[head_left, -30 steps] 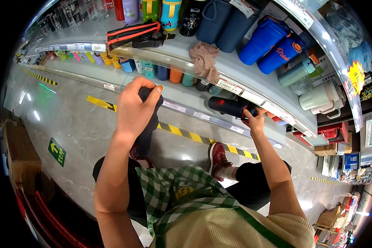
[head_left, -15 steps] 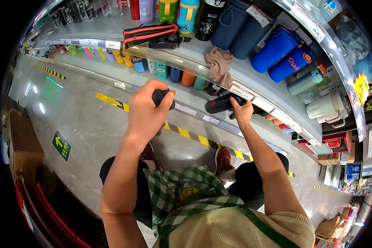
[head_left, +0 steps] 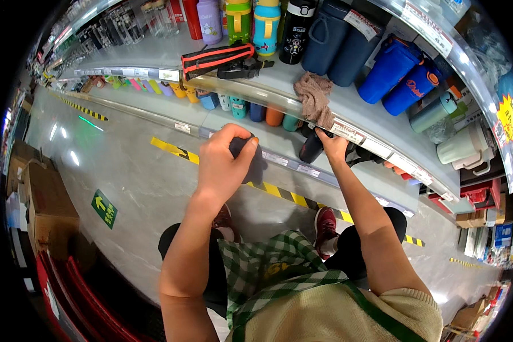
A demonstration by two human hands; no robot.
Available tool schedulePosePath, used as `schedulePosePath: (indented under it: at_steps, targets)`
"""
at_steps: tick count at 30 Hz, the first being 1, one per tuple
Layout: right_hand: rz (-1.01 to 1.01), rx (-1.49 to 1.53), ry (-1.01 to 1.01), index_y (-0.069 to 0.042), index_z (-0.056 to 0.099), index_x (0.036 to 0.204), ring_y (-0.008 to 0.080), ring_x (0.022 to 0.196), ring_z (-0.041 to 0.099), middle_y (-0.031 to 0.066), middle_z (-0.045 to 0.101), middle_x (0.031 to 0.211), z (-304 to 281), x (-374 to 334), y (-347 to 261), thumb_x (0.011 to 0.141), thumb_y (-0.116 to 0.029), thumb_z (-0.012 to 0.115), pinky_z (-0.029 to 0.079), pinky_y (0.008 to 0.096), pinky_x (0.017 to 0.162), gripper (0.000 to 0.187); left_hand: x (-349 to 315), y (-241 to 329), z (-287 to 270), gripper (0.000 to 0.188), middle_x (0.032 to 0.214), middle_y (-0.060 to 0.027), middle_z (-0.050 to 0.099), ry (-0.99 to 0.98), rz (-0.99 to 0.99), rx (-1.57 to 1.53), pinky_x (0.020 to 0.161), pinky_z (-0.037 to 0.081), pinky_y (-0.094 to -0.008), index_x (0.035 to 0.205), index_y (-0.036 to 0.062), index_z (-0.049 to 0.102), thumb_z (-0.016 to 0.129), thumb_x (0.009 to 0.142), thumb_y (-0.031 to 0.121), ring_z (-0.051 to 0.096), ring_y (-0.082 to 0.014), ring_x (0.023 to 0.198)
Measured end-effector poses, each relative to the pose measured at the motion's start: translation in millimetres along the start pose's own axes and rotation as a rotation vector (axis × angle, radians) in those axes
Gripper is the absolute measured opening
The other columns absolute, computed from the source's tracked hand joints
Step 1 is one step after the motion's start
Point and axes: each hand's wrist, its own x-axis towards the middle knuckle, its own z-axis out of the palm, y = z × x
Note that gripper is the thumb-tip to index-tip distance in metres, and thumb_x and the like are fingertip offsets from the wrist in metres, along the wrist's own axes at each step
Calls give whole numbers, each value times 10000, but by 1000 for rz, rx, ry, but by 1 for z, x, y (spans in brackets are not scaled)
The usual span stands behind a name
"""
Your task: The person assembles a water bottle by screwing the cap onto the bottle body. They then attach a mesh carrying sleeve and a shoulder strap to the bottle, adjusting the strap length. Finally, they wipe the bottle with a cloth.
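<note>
My left hand [head_left: 225,157] is closed around a dark, rounded bottle-like thing [head_left: 255,166], held in front of the lower shelf; the hand hides much of it. My right hand [head_left: 334,149] reaches under the upper shelf's edge and grips a black bottle [head_left: 311,149], which leans near the lower shelf's front. The top of that bottle is hidden by my fingers and the shelf edge. Above my right hand, a crumpled brown cloth [head_left: 314,98] hangs over the upper shelf's edge. Left of the cloth lies a black pouch with red-orange trim [head_left: 218,60].
Colourful bottles, among them a green cup [head_left: 237,23] and blue tumblers [head_left: 390,71], stand on the upper shelf [head_left: 154,51]. More cups, such as an orange one [head_left: 274,117], line the lower shelf. Yellow-black floor tape [head_left: 279,192] runs below. Cardboard boxes [head_left: 52,199] stand at left.
The black bottle in my right hand has swung from nearly lying to a steeper tilt, moving farther under the upper shelf. My left hand still holds the dark thing. The whole view has shifted slightly.
</note>
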Motion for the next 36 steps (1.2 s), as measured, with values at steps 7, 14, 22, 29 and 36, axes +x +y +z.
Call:
schedulePosePath:
  at_steps: [7,14,22,29,36]
  targets:
    - [-127,-82,-87,-4,514,1242,297,1102,525,175,545,1218,-28,-24,1,624,-226,838,391,377,971,732,-3,4,5,128,784,-117,650,-50,78,18,666,485,-318,864,9,616,670,803,107,622,-226,716]
    - [237,-82,-624,16,388,1331,357,1188,452,236,443,1306,-45,-103,15,635,-190,794,420,425,951,832,-15,6,26,104,792,-152,648,-294,225,177,673,500,-383,840,20,601,635,794,107,639,-325,754]
    - [247,476,-974,7,513,1204,191,1011,555,101,595,1078,-95,-122,-156,796,-149,692,464,351,863,471,-21,37,48,316,930,-164,654,-512,219,-270,758,496,-362,1102,40,576,646,832,189,644,-312,859]
    - [535,637,-520,66,575,1022,187,780,601,98,632,875,-126,-92,-154,752,13,628,493,318,724,280,95,-40,25,637,1099,-176,589,180,224,303,834,482,-330,1262,-50,463,736,786,276,593,-260,968]
    - [798,942,-540,62,562,1015,218,781,635,121,635,885,-145,-79,-162,800,-27,622,519,358,716,240,213,-197,-36,615,931,-124,603,624,-444,-48,610,472,-291,1161,-42,520,775,754,341,568,-186,737]
